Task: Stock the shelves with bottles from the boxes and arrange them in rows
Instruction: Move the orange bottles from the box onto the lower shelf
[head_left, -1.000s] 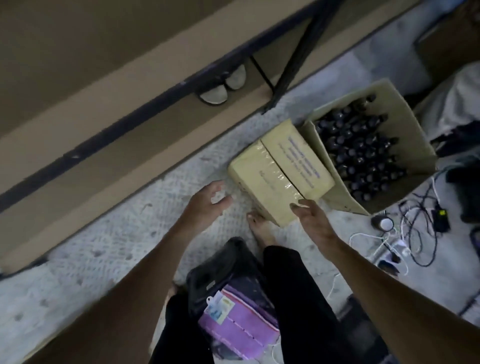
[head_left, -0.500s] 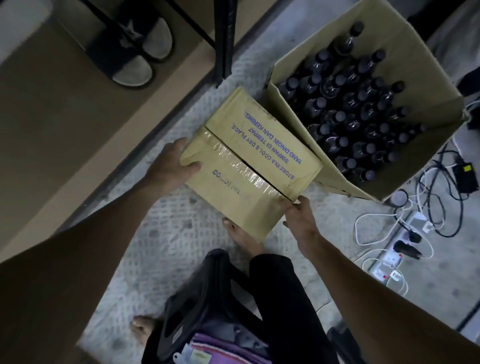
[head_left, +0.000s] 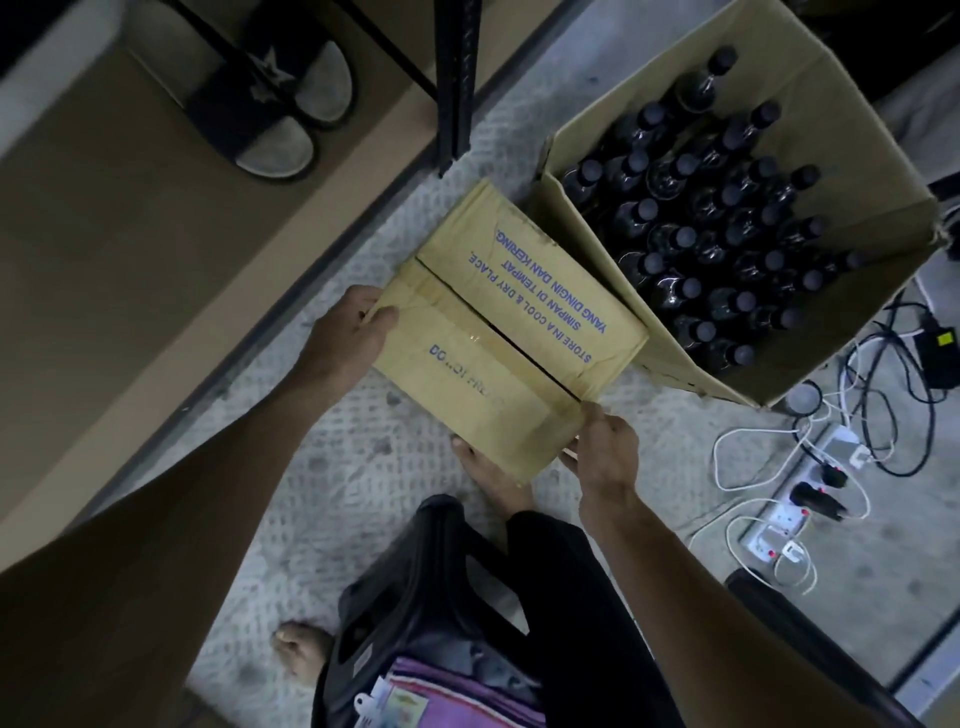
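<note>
The taped cardboard box (head_left: 506, 332) is lying on the floor at the centre, touching the open box of dark bottles (head_left: 722, 208) at 2 o'clock. The left hand (head_left: 345, 338) is gripping its 9 o'clock corner and the right hand (head_left: 605, 449) is pinching its 5 o'clock corner. A pair of slippers (head_left: 280, 104) is resting on the low shelf (head_left: 130, 249) at 11 o'clock.

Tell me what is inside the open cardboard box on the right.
The open box holds many dark bottles standing upright, dark caps up. Their lower parts and the box floor are hidden.
</note>
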